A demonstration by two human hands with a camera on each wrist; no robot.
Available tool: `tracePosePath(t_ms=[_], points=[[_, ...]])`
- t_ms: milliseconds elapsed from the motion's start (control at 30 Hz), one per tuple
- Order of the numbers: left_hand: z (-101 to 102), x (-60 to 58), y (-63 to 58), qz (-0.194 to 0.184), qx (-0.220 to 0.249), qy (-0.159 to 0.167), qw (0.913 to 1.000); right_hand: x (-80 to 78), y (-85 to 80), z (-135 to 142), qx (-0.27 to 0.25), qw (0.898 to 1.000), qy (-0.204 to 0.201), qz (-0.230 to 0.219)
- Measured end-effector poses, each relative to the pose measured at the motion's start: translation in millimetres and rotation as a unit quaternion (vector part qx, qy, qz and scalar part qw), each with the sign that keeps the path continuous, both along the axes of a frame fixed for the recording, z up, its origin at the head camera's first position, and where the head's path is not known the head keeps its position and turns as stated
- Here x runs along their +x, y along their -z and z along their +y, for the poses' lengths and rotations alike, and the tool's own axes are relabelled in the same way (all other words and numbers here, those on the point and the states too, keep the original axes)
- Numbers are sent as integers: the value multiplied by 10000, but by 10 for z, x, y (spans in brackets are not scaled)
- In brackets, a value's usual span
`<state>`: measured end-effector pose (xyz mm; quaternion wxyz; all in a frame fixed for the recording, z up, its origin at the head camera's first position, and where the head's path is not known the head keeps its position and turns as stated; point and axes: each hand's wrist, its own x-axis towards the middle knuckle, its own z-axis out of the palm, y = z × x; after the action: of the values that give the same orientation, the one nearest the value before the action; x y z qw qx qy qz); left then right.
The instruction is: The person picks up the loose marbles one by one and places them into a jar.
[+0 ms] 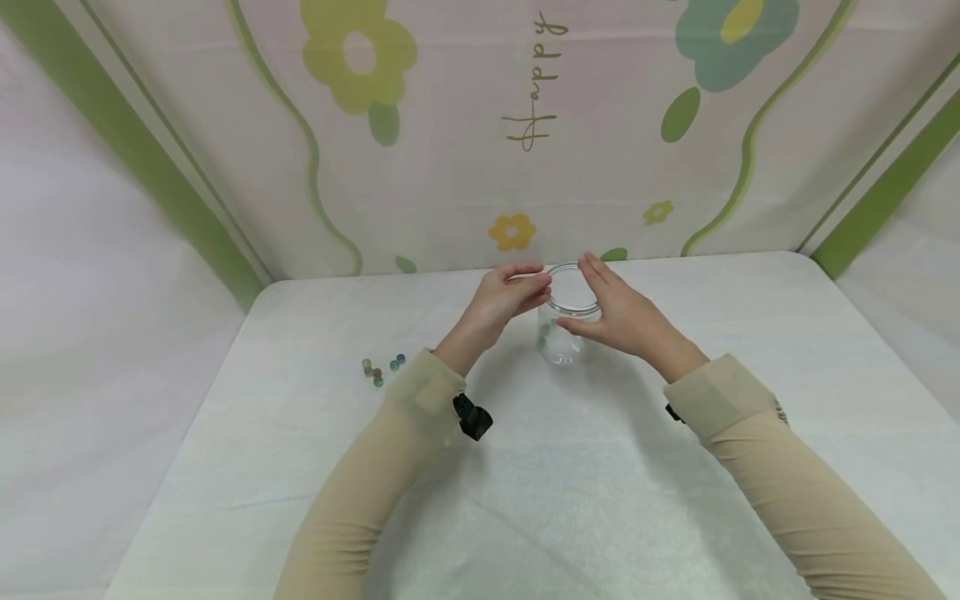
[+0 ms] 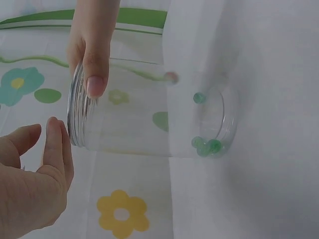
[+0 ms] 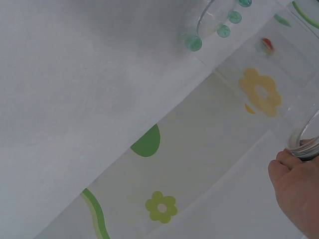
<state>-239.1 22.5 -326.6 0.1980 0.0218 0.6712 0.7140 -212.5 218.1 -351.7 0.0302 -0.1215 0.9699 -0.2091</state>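
Observation:
A clear jar (image 1: 564, 354) stands upright toward the back of the table, its ringed mouth facing up. My right hand (image 1: 626, 315) grips it near the rim, thumb in front and fingers at the far side. On the other side, my left hand (image 1: 504, 302) is beside the rim, thumb and fingers apart with nothing visible between them. Several green marbles (image 2: 214, 145) lie at the bottom of the jar. Higher up inside, a blurred reddish marble (image 2: 172, 77) shows apart from them.
Several loose marbles (image 1: 377, 372) lie on the white-covered table (image 1: 525, 517), left of the jar. A flower-printed cloth (image 1: 442, 167) rises behind the table's back edge.

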Motion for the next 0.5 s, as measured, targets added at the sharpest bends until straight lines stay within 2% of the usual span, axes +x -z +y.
tracePosePath(t_ms=[233, 500], points=[[-128, -44, 62, -63, -103, -170, 9998, 9, -17, -12, 31, 10000, 3, 17], [-364, -111, 204, -122, -204, -234, 9994, 5, -12, -18, 60, 10000, -16, -10]])
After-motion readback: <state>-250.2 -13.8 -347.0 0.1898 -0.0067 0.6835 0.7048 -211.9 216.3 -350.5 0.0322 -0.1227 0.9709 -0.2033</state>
